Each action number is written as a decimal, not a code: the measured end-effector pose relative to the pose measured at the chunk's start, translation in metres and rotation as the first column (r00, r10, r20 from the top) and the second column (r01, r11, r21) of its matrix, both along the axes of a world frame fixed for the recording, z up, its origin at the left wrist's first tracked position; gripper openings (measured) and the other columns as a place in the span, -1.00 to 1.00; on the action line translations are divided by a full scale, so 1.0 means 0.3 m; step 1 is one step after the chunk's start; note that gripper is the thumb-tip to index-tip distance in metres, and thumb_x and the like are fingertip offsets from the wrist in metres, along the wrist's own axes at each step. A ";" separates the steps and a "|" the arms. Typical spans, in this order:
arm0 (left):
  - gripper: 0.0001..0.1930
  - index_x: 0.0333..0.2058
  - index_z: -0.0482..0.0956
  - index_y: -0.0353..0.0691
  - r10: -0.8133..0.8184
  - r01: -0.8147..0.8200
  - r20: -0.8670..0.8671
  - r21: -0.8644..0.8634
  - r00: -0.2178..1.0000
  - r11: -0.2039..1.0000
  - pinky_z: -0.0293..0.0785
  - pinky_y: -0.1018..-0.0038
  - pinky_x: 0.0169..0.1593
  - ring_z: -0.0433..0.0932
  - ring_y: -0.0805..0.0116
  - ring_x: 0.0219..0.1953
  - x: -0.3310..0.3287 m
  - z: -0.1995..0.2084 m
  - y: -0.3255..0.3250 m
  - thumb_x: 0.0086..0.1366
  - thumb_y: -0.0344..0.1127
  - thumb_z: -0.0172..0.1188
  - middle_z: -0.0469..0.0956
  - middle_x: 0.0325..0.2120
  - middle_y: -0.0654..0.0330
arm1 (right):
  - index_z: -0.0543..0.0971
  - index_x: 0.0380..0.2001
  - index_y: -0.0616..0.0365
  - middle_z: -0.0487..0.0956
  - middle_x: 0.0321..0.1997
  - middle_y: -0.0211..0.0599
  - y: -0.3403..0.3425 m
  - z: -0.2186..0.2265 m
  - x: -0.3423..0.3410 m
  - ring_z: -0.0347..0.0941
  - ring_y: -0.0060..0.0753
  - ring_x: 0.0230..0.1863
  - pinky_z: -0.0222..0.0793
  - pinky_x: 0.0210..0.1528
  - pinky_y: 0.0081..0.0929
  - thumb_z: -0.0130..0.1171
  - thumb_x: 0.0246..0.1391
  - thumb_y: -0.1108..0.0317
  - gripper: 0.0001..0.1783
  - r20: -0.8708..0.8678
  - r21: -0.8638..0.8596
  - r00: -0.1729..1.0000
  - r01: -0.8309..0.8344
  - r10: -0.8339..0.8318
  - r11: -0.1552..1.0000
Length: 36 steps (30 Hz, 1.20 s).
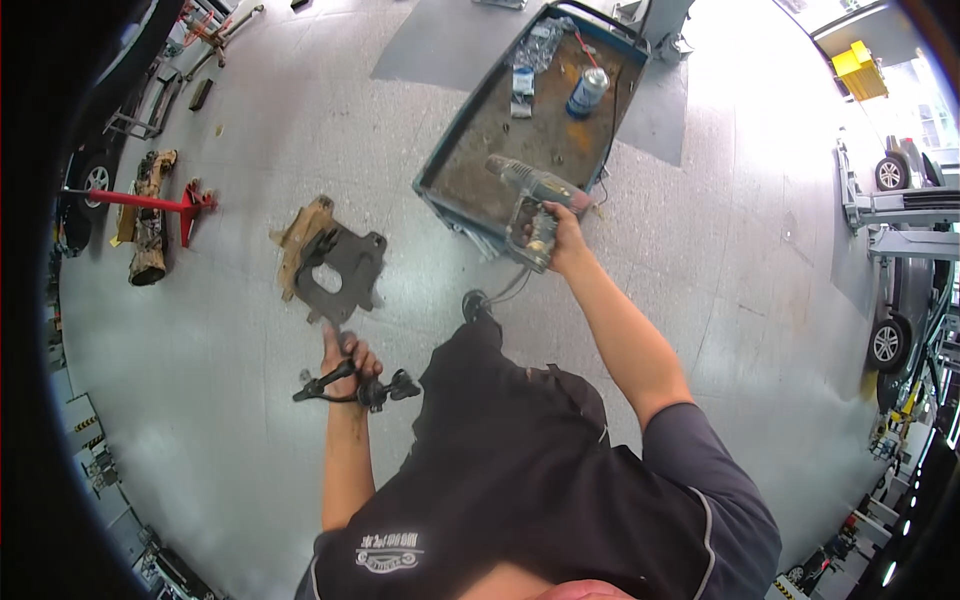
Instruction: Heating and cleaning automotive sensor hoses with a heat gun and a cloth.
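By the cart [465, 165] | right hand [563, 235] gripping a power tool [545, 190], left hand [342, 350] gripping a black jointed part [375, 393] | tool-handling step, I reckon | next needs firm grip imo

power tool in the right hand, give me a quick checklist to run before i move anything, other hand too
1. Right hand grip on power tool: ok, fingers wrapped round its handle.
2. Tool apart from spray can: ok, the can is farther up the cart tray.
3. Tool switched off: cannot tell.
4. Left hand holding black linkage: ok, fingers curled at it.
5. Left hand clear of dark metal plate: cannot tell, they meet or nearly meet in view.
6. Both hands free: not ok, each is occupied.
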<state>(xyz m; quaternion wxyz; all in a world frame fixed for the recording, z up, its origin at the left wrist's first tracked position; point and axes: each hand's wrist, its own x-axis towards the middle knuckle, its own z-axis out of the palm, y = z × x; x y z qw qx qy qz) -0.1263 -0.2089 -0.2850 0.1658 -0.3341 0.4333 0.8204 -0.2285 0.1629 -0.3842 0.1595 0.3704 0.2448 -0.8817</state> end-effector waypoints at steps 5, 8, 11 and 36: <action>-0.48 -0.63 0.21 -0.02 0.232 -0.230 -0.011 -0.167 0.973 0.959 0.23 0.53 -0.70 0.16 0.50 -0.84 -0.041 0.069 -0.028 0.31 0.25 -0.19 0.11 -0.86 0.39 | 0.46 -0.52 0.10 0.49 -0.54 -0.27 -0.001 -0.166 -0.164 0.45 -0.22 -0.46 0.43 -0.32 -0.26 0.04 0.00 0.14 -0.75 0.079 -0.081 0.996 0.038 -0.032 0.996; -0.47 -0.64 0.20 -0.01 0.276 -0.271 -0.002 -0.183 0.961 0.945 0.23 0.53 -0.69 0.12 0.50 -0.84 -0.045 0.081 -0.026 0.29 0.28 -0.18 0.09 -0.86 0.39 | 0.47 -0.52 0.10 0.49 -0.52 -0.26 0.019 -0.191 -0.176 0.44 -0.19 -0.45 0.42 -0.27 -0.22 0.04 0.00 0.15 -0.75 0.134 -0.142 0.991 0.035 -0.016 0.989; -0.46 -0.64 0.18 -0.01 0.330 -0.322 0.017 -0.183 0.944 0.929 0.22 0.54 -0.67 0.08 0.50 -0.84 -0.072 0.079 0.039 0.27 0.31 -0.18 0.06 -0.86 0.39 | 0.48 -0.41 0.11 0.52 -0.44 -0.27 0.043 -0.190 -0.177 0.45 -0.20 -0.37 0.40 -0.18 -0.20 0.05 0.03 0.07 -0.69 0.178 -0.126 0.979 -0.080 0.102 0.989; -0.42 -0.70 0.18 -0.01 0.669 -0.629 -0.134 -0.514 0.731 0.584 -0.02 0.51 -0.80 0.06 0.43 -0.91 0.051 0.334 0.715 0.24 0.34 -0.15 0.13 -0.93 0.31 | 0.56 -0.32 0.32 0.58 -0.34 -0.11 0.554 -0.348 -1.522 0.52 -0.19 -0.38 0.43 -0.39 -0.28 0.40 -0.18 0.13 -0.53 0.333 0.808 0.795 -0.518 0.508 0.280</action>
